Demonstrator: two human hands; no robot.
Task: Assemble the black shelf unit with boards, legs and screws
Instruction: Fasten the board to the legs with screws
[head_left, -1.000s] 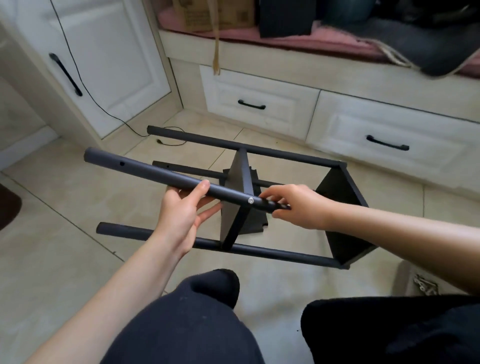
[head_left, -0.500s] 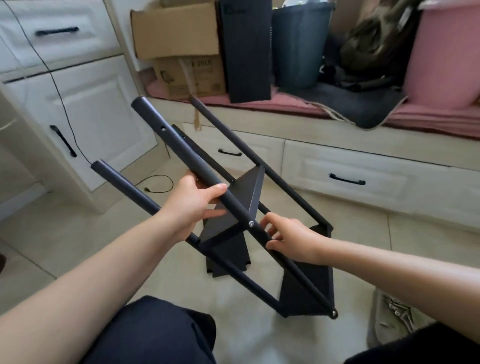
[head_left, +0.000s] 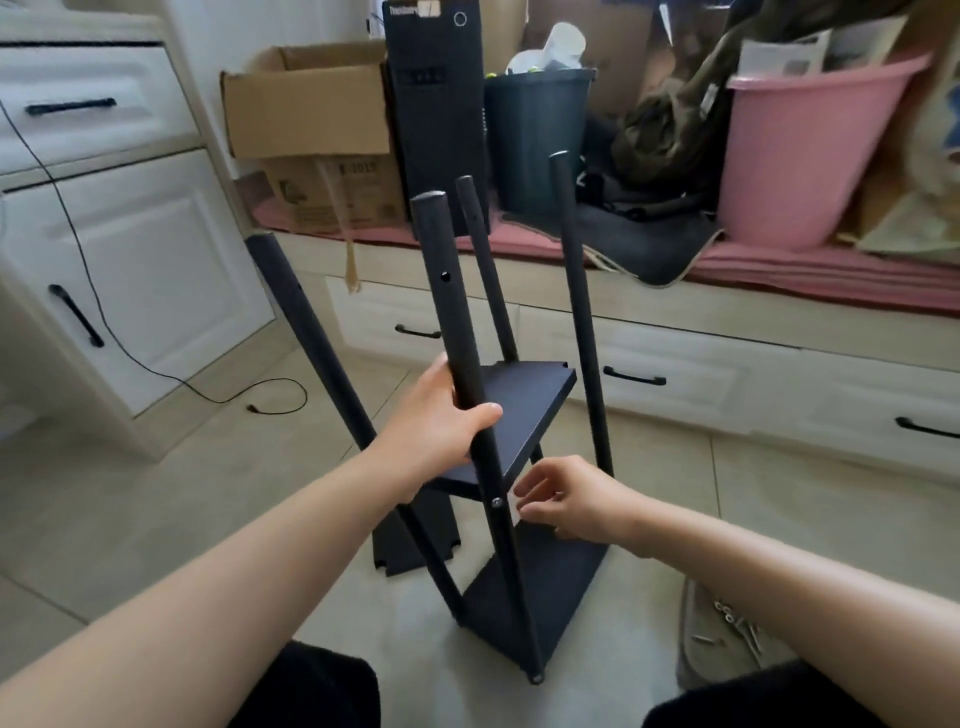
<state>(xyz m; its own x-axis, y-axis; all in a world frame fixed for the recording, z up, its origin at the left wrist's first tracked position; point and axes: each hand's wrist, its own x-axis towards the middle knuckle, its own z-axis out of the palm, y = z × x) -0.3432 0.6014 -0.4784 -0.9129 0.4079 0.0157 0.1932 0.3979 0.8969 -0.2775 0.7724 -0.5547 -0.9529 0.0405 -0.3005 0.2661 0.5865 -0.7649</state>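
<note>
On the tiled floor (head_left: 156, 519) between the person's knees stands the half-built black shelf unit (head_left: 519, 519), its 4 legs pointing up toward the window bench and leaning a little away from upright. The left hand (head_left: 441, 421) is wrapped around the near leg (head_left: 457, 343), thumb across the front, just above the middle board (head_left: 519, 415). The right hand (head_left: 566, 499) hovers just beside that same leg, lower down, fingers loosely curled and gripping nothing, close to the screw head (head_left: 497, 502) that pins the middle board to the leg. A bottom board (head_left: 545, 587) is fixed near the floor, and a spare board (head_left: 415, 535) lies flat on the tiles behind the unit's left side. Each leg's long axis runs from the floor up and away from the person, so the open holes, such as the hole (head_left: 445, 276) high on the near leg, sit above and beyond both hands. The next board would probably go at that height, and the left hand is the nearer one to it. Loose screws (head_left: 737, 623) lie on a grey cloth-like thing (head_left: 701, 644) at the right, just beside the right forearm, so the right hand seems the better placed to fetch one. With only the left hand steadying it, the leaning unit could tip.
</note>
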